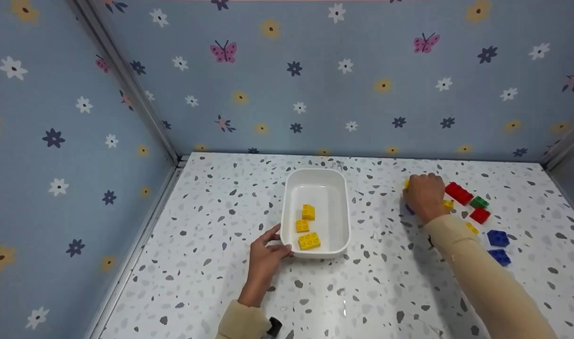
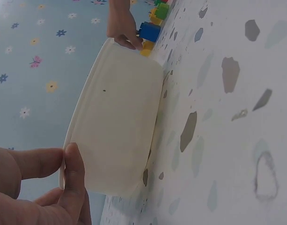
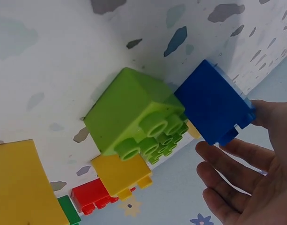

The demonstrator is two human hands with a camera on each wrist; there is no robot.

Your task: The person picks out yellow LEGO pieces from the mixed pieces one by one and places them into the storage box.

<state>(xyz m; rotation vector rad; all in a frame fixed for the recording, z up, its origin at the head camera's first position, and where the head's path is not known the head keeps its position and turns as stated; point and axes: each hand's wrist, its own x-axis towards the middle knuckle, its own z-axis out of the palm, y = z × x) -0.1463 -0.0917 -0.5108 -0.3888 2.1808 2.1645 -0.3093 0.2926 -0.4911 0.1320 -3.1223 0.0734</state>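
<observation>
A white tray (image 1: 316,176) holds three yellow toy bricks (image 1: 309,241). My left hand (image 1: 266,256) pinches its near left rim between thumb and fingers; in the left wrist view the tray (image 2: 117,108) shows its outer side. Over at the right, my right hand (image 1: 425,193) is among loose bricks. A yellow brick (image 1: 406,183) lies at its fingertips, and a blue brick (image 1: 410,209) is beside it. In the right wrist view the blue brick (image 3: 213,103) hides the tips of thumb and forefinger, so their grip on anything is unclear.
Right of my right hand lie a long red brick (image 1: 458,193), a green brick (image 1: 479,202), a smaller red brick (image 1: 480,215), and two blue bricks (image 1: 497,238). A lime green brick (image 3: 134,112) stands close in the right wrist view. Flowered panels (image 1: 315,94) border the speckled table (image 1: 211,197).
</observation>
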